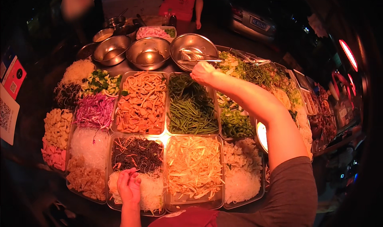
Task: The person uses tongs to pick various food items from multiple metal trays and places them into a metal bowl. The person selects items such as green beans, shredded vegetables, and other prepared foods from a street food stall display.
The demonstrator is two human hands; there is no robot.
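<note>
The left hand (128,185), low in the frame, pinches a few thin pale shreds over the tray of white noodles (153,193). The right hand (202,72), upper centre, is closed around metal tongs (199,56) that lie in a shiny round steel bowl (194,45). Just below it are long green beans (190,105), and orange flat strips (141,103) lie to their left.

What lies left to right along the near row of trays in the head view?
Tray of dark shreds over white noodles, with the left hand on it → tray of pale yellow strips → tray of white pieces.
</note>
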